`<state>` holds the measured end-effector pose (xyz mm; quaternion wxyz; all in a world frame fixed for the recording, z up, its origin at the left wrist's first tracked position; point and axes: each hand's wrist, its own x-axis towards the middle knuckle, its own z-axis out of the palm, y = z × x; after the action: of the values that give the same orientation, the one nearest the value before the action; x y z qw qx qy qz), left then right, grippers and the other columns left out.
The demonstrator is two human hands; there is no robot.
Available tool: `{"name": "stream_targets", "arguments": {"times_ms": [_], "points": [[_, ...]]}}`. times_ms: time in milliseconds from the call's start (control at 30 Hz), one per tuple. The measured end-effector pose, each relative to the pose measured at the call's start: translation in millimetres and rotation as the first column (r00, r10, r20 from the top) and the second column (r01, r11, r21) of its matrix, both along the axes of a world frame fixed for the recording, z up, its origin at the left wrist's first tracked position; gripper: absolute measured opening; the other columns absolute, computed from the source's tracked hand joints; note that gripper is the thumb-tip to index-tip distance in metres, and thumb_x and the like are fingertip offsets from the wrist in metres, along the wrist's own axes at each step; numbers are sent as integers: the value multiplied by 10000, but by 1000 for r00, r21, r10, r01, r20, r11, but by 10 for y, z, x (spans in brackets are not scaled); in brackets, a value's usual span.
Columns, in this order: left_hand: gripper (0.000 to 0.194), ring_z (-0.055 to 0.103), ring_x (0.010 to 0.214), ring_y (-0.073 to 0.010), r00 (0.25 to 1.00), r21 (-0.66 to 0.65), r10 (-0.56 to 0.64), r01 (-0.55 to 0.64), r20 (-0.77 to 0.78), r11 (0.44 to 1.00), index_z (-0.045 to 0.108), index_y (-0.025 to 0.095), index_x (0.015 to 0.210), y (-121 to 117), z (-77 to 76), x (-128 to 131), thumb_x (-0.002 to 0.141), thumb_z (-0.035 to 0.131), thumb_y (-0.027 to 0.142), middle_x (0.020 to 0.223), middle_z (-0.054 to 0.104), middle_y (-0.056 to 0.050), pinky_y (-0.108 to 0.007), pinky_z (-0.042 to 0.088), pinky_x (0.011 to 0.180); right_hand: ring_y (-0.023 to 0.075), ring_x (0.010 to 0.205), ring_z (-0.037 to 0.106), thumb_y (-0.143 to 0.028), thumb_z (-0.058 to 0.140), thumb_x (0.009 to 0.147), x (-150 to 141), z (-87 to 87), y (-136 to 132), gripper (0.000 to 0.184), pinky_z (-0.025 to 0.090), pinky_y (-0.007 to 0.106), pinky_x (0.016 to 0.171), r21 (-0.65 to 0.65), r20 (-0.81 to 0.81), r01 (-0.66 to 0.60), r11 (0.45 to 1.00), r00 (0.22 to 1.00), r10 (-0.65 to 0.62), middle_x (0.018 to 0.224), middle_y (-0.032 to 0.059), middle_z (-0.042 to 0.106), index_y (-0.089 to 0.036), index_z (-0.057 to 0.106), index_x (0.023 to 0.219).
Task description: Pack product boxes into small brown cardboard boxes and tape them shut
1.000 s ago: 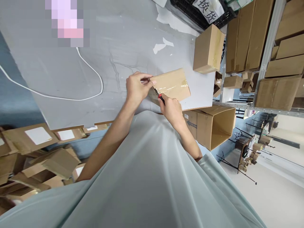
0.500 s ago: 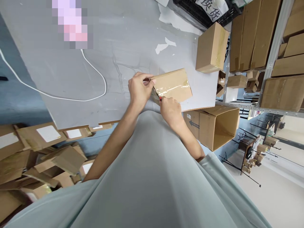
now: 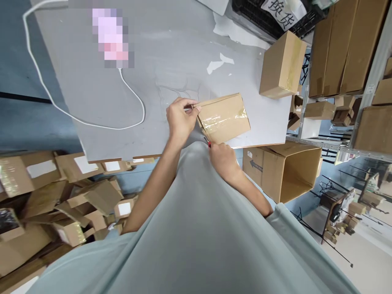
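Observation:
A small cardboard box (image 3: 225, 118) with shiny clear tape lies on the grey table (image 3: 171, 53) near its front edge. My left hand (image 3: 181, 118) pinches the box's far left corner between thumb and fingers. My right hand (image 3: 225, 161) is closed round a small red cutter (image 3: 209, 144), of which only a red bit and a thin dark tip show. That tip is at the near left corner of the box, by its left end. The rest of the cutter is hidden in my fist.
A taller carton (image 3: 281, 67) stands at the table's right end, near a black crate (image 3: 275, 16) with a paper sign. A white cable (image 3: 139, 122) curves across the left. An open carton (image 3: 284, 169) sits below the right edge; several boxes (image 3: 92, 196) pile up at lower left.
My right hand has drawn the cutter down along the box's left end, towards my body. My left hand keeps its grip on the corner. The whole view has shifted slightly.

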<state>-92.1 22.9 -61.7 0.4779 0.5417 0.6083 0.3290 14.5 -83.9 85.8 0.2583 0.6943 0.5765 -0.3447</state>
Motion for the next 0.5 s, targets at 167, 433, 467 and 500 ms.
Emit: {"name": "stream_targets", "arguments": {"times_ms": [167,433,467,500], "points": [[144,819,1106,-256,1000,-7,20,-20,7,1000,833,254,1059,-54,19,-19,945,869,333,1167,812,-63,-370,743,951,340,1202,848,-360,465,1277,252,89,-75,423,618,380,982,45,-87,31,998,996,-27,1282,180,888,-199,767,1526],[142,816,1113,-244,995,11,57,-56,-83,998,843,262,1084,-33,1,18,963,847,337,1209,829,-67,-382,731,998,305,1147,842,-364,454,1290,571,-69,-3,413,573,344,968,109,-181,36,993,983,-15,1276,137,895,-232,777,1512],[144,814,1112,-244,993,10,57,-56,-103,998,842,265,1087,-30,-1,27,967,840,346,1208,832,-67,-386,730,1003,302,1158,841,-369,445,1292,581,-85,17,421,578,345,975,111,-186,23,994,983,-2,1286,141,892,-230,776,1512],[149,813,1113,-244,991,8,56,-56,-122,998,840,270,1090,-28,-1,34,973,834,362,1206,835,-67,-389,729,1004,303,1173,841,-375,433,1295,584,-93,36,432,586,348,983,110,-186,9,994,982,11,1294,149,890,-225,771,1518]]}}
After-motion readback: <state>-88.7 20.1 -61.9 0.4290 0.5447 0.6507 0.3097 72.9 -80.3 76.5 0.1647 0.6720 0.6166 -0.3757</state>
